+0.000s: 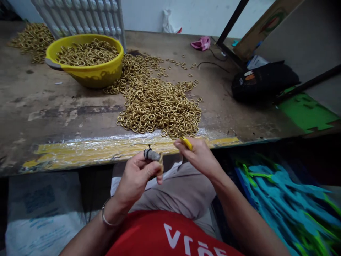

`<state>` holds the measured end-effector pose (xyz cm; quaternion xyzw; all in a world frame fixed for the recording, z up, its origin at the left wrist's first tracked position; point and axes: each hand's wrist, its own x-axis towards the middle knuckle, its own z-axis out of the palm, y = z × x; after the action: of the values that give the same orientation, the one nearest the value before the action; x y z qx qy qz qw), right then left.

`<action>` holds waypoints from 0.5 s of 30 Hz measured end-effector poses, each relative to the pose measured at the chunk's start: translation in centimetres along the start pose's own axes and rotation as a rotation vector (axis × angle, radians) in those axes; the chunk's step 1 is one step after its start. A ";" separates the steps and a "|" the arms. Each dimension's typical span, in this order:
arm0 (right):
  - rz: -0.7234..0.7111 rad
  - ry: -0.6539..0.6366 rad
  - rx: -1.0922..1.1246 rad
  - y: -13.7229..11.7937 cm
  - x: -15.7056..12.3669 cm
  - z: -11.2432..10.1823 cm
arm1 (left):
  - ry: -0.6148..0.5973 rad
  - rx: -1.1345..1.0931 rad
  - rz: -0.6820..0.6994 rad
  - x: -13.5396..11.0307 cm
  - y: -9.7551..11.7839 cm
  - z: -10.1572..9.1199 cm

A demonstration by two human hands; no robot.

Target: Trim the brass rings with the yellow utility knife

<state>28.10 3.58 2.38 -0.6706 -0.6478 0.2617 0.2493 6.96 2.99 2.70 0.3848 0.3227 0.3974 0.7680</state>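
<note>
My left hand (140, 174) is closed in a pinch on a gold-coloured ring (161, 163), held just off the table's front edge. A grey cover tied with black cord (151, 154) sits on one of its fingers. To the right, my right hand (195, 154) is wrapped round a yellow-handled tool (186, 143); its working end is too small to make out. Just beyond the hands lies a spread heap of gold rings (160, 106), reaching close to the taped edge.
A yellow basin (90, 76) full of rings stands at the back left, with another ring pile (33, 39) behind it. A black bag (263, 80) and a pink cloth (201, 43) lie at the right. Blue and green strips (287, 202) hang low beside my right arm.
</note>
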 end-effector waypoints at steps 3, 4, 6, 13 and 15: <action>-0.093 -0.091 0.392 -1.7 -1.4 0.8 | 0.136 -0.090 -0.032 1.2 -0.8 -0.2; -0.134 -0.083 0.445 -2.2 -1.8 1.1 | 0.157 -0.108 -0.046 1.5 -1.0 -0.3; -0.227 -0.039 0.474 -2.8 -2.6 1.7 | 0.164 -0.140 -0.077 1.8 -1.2 -0.3; -0.385 0.014 0.429 -2.3 -2.9 2.7 | 0.156 -0.223 -0.200 1.9 -2.0 -0.3; -0.415 0.032 0.388 -2.3 -2.8 2.8 | 0.148 -0.258 -0.209 1.9 -2.3 -0.3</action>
<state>24.44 0.80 1.91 -0.4677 -0.7049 0.3134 0.4314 8.48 3.81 0.27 0.2174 0.3630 0.3809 0.8221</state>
